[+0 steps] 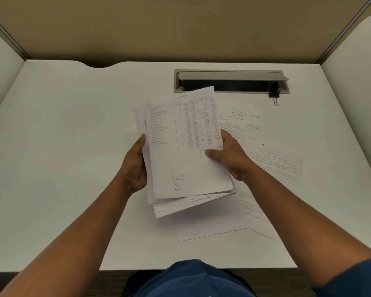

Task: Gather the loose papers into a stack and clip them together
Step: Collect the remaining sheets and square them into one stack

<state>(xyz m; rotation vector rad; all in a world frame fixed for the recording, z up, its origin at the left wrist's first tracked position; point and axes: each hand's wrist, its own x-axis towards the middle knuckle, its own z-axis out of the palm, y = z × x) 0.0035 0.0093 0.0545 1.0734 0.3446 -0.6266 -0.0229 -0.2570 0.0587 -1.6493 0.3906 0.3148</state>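
Nearby: loose sheets [272, 161] beside held stack [189, 151] | binder clip [274, 95] by cable tray [231, 81] | both grips pinching stack

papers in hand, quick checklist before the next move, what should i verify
1. Both hands hold the stack, left hand on its left edge, right hand on its right: ok.
2. Stack edges squared: not ok, lower sheets fan out.
3. All papers gathered: not ok, loose sheets lie on the desk to the right.
4. Binder clip in sight, by the cable tray: ok.
5. A hand free for the clip: not ok.
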